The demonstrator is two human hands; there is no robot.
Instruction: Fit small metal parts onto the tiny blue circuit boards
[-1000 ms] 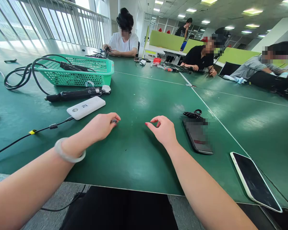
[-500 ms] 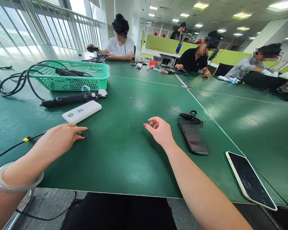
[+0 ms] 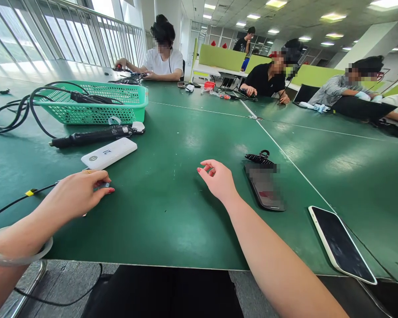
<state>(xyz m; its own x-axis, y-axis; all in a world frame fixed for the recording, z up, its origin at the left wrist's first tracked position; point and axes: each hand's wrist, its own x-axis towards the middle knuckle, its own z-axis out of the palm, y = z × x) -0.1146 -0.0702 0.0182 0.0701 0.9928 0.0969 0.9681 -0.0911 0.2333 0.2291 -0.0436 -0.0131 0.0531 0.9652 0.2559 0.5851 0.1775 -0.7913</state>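
My left hand [image 3: 81,192] is low over the green table, just in front of a white power bank [image 3: 109,153]. Its fingers are bent towards the thumb around a small pale-blue item [image 3: 107,184], mostly hidden, whose kind I cannot make out. My right hand [image 3: 219,179] hovers above the tabletop with loosely curled fingers, a gap between thumb and fingertips, and nothing inside. To its right lie a dark phone-like slab [image 3: 265,187], partly blurred, and a black hair claw clip [image 3: 260,157].
A green plastic basket [image 3: 96,112] with black cables stands left, behind a black cylindrical device [image 3: 93,136]. A white-edged phone [image 3: 341,243] lies near the front right edge. A black cable [image 3: 6,210] with yellow tape runs towards my left hand. Several people sit across the table.
The fingers of my left hand have bent in, and the small item now shows between fingers and thumb. My right hand keeps its pose. The view has shifted slightly.
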